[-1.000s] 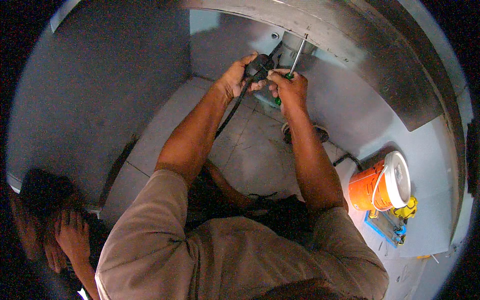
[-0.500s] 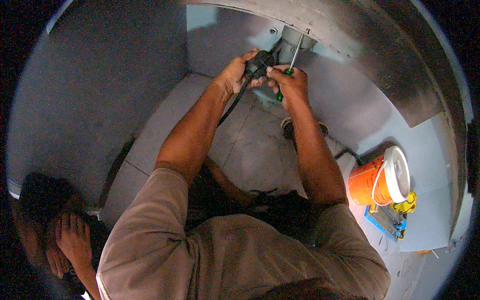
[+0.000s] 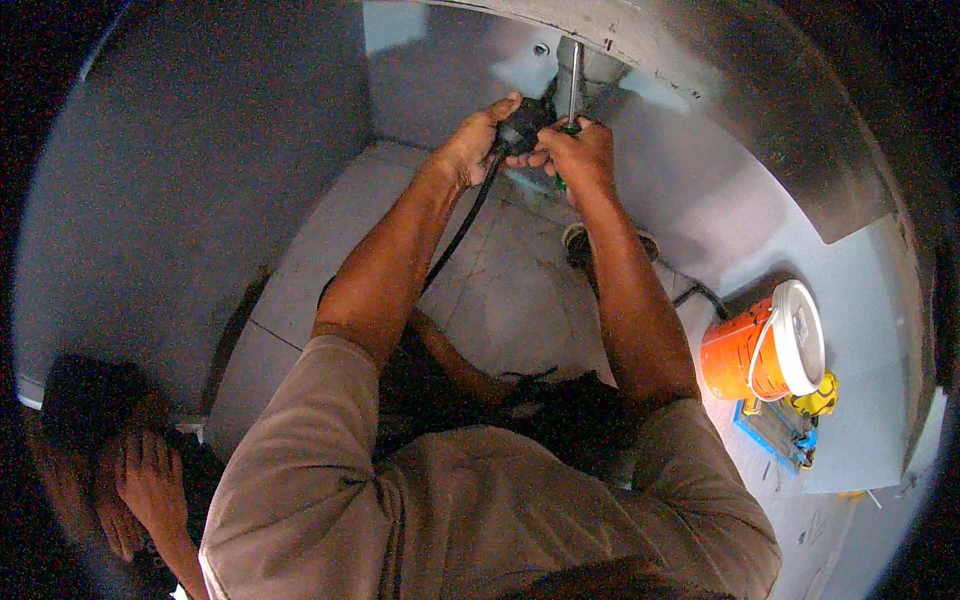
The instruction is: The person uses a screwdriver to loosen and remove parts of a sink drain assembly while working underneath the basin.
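Note:
A dark rounded fitting with a black cable, which looks like a plug or socket [image 3: 521,127], sits in my left hand [image 3: 474,146], its fingers wrapped around the fitting's left and underside. The black cable [image 3: 465,226] runs down from it past my left forearm. My right hand [image 3: 583,158] is closed around a screwdriver [image 3: 575,84] with a green handle and a long metal shaft pointing up and away. The thumb and forefinger of that hand also reach to the fitting's right side; whether they pinch something small there is too blurred to tell.
An orange bucket [image 3: 738,352] with a white lid stands at the right by the wall, beside a blue-edged tray [image 3: 768,437] and a yellow item [image 3: 818,397]. A curved counter edge [image 3: 690,85] hangs overhead. Another person's hand [image 3: 150,480] rests at lower left.
The screwdriver's shaft has swung more upright and slightly left, and my right hand has turned with it, hiding more of the handle. My left hand keeps holding the dark fitting.

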Action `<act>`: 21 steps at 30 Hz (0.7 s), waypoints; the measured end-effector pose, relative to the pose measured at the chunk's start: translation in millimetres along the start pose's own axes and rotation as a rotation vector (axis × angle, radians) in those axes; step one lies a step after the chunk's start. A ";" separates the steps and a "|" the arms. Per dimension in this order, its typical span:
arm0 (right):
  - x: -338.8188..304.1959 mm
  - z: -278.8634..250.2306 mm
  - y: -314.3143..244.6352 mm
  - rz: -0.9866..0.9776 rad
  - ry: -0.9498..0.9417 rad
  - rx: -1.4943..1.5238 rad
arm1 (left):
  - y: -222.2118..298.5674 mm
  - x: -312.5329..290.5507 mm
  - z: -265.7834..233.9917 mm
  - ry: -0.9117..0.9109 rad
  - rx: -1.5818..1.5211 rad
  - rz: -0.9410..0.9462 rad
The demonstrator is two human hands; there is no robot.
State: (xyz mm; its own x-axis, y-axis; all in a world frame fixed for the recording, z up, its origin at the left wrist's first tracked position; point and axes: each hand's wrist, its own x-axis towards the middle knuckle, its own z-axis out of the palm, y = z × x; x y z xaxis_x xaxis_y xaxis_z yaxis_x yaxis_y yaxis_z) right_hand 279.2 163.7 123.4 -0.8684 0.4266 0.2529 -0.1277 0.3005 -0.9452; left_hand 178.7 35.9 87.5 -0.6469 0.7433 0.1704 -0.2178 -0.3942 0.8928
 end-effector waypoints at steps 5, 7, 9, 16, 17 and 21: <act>-9.3 4.2 13.6 0.006 0.125 0.087 | 4.1 -6.3 6.8 0.069 -0.020 -0.005; -9.8 0.5 23.9 -0.117 0.197 -0.009 | 4.6 -10.5 19.1 0.109 -0.036 -0.023; -13.4 0.7 27.4 -0.238 0.266 -0.102 | 14.9 -29.1 27.9 0.072 -0.124 0.002; -18.8 2.0 29.7 -0.326 0.255 -0.425 | 18.3 -28.7 22.6 0.107 0.226 -0.090; -16.8 0.8 32.9 -0.356 0.267 -0.423 | 13.0 -22.0 17.2 0.104 0.225 -0.091; -15.6 9.2 29.5 -0.222 0.119 -0.212 | 7.7 -12.9 -10.9 0.022 0.097 -0.094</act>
State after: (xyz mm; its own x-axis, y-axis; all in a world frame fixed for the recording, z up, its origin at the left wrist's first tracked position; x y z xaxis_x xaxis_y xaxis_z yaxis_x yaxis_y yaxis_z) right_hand 284.6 158.1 89.7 -0.7666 0.4241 0.4821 -0.1941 0.5626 -0.8036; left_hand 177.3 17.4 87.6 -0.6431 0.7620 0.0756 -0.2070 -0.2681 0.9409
